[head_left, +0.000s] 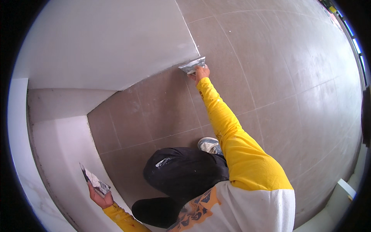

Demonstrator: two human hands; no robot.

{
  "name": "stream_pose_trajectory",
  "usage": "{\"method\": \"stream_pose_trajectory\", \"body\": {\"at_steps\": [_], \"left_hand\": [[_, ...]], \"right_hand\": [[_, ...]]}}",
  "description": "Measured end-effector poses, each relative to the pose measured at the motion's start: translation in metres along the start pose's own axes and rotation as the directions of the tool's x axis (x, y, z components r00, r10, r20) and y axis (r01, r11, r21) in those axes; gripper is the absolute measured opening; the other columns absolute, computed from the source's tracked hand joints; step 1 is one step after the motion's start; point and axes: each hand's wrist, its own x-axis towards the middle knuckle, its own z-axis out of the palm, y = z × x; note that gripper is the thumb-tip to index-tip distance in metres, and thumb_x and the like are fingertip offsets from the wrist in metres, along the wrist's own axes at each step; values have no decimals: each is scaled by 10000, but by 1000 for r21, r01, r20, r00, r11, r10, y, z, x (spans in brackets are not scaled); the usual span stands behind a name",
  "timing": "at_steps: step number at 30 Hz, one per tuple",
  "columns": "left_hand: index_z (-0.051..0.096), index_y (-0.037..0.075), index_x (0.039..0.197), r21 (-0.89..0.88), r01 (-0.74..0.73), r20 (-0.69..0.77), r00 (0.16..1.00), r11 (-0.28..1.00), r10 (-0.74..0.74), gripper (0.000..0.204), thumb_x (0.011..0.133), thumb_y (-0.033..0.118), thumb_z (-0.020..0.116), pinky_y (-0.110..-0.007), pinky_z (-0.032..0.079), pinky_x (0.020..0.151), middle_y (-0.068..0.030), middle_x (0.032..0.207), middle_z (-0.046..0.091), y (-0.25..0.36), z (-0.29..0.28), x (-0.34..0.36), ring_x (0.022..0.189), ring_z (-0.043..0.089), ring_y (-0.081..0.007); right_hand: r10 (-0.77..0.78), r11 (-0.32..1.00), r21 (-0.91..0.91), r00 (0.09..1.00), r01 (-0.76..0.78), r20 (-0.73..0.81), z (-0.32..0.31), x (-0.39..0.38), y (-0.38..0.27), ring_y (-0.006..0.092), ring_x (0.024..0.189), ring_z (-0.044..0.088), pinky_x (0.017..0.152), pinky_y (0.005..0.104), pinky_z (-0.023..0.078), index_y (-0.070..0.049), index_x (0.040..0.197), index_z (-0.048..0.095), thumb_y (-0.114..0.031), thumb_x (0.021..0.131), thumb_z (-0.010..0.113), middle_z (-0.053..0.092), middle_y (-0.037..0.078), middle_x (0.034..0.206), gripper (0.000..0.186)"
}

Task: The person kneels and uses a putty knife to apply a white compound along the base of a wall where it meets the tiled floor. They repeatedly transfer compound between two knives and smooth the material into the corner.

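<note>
Sitting at the foot of the pale wall [112, 42], just by its outer corner, the wide metal blade [191, 65] is showing a smeared grey-and-white face; whether its edge is touching the wall or only lying beside it, I cannot tell. The right hand [201, 73] is holding it from behind, its grip pinching the blade between thumb and fingers. With the arm extended so far from the body, that grip is probably having little leverage, so the blade could be tilting, skidding past the corner and nicking the wall edge or scratching the tiled floor [270, 92]. Lower left, the left hand [102, 199] is pinching a second blade [101, 187], which is carrying white paste [94, 179]. That blade is pointing away from the body at a slant above the pale ledge [65, 139], and since attention is likely going to the far hand, a slackening wrist could be letting paste slide off, or the tip could be scraping the ledge. Nearer the body, the dark trouser knee [164, 162] is bearing a white smear, and the shoe [210, 145] is resting on the tiles, where any dropped paste could be getting trodden in.
</note>
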Motion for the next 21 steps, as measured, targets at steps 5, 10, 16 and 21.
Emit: {"method": "stream_pose_trajectory", "body": {"at_steps": [5, 10, 16, 21], "left_hand": [[385, -41, 1418, -75, 200, -165, 964, 977, -210, 768, 675, 4, 576, -377, 301, 1104, -159, 1417, 449, 11, 6, 1, 1272, 454, -276], [468, 5, 1372, -207, 229, -116, 959, 951, -257, 560, 834, 79, 601, -365, 375, 1048, -113, 1358, 525, 11, 3, 4, 1206, 519, -222], [597, 88, 1252, -516, 277, -5, 945, 811, -326, 359, 929, 242, 605, -385, 462, 920, -42, 1211, 642, 8, 13, 11, 1074, 606, -204], [601, 98, 1243, -688, 385, 159, 907, 616, -390, 347, 923, 230, 615, -383, 468, 905, -38, 1194, 649, 25, 31, 9, 1054, 613, -203]], "right_hand": [[14, 1000, 26, 1000, -14, -13, 32, 19, -8, 302, 885, 634, 682, 456, 602, -49, 1274, 451, -37, 865, 501, 581, 153, 1132, 412], [58, 992, 120, 994, -46, -97, 74, 16, -18, 274, 777, 620, 641, 419, 585, -60, 1453, 293, -32, 875, 526, 565, 160, 1117, 624], [-221, 974, 2, 958, 224, 183, 82, -70, -15, 269, 963, 610, 728, 397, 569, -82, 1468, 323, -102, 833, 519, 558, 136, 1204, 665], [-49, 993, -81, 930, 84, 364, 30, -156, 10, 245, 981, 612, 757, 387, 559, -74, 1407, 439, -102, 856, 540, 596, 130, 1165, 561]]}}
